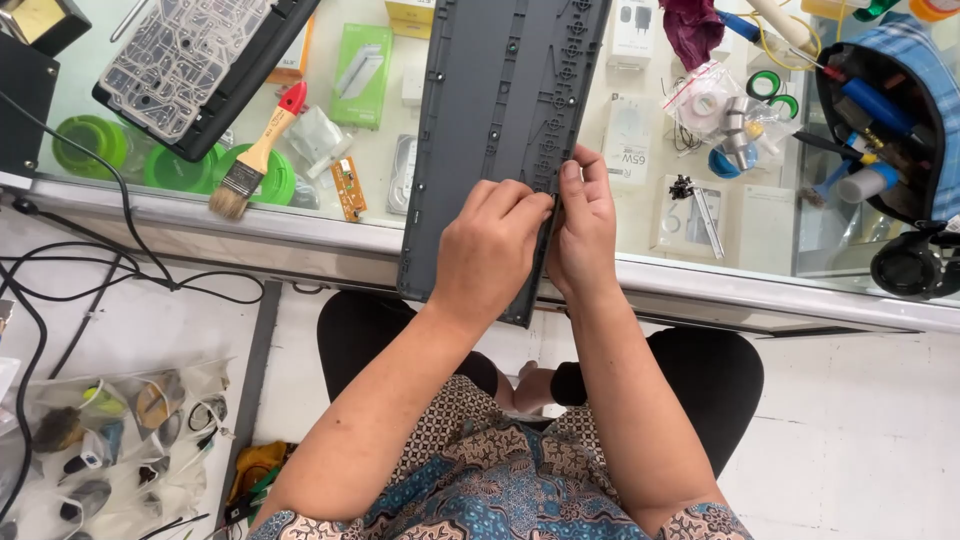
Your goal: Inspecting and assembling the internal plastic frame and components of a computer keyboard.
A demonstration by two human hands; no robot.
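Up close, both hands meet on the long dark grey plastic panel (500,130), a ribbed tray-like shell that lies across the near edge of the glass counter (700,275) and runs away from the person toward the far side, its long axis leaning slightly to the right as it goes. Its near end overhangs the counter's edge above the person's lap. The left hand (490,250) lies on top of the panel's near part, knuckles up, its fingers (525,200) curled down and pressed against the panel's right-hand rim. The right hand (585,235) comes in from the right side of that same rim, its fingers (572,175) closed in a pinch on the edge, thumb side toward the left hand, so the two sets of fingertips touch or nearly touch at one spot along the rim. Whether something small sits between them cannot be told; the fingers hide it. Both hands are equally near that spot; the panel stretches away from them, up and ahead. Toward the counter's left, a paintbrush with a red-tipped handle (255,155) lies well apart from the hands, beside a black frame holding a clear moulded sheet (185,60). A dark pouch stuffed with tools (885,120) stands near the right end.
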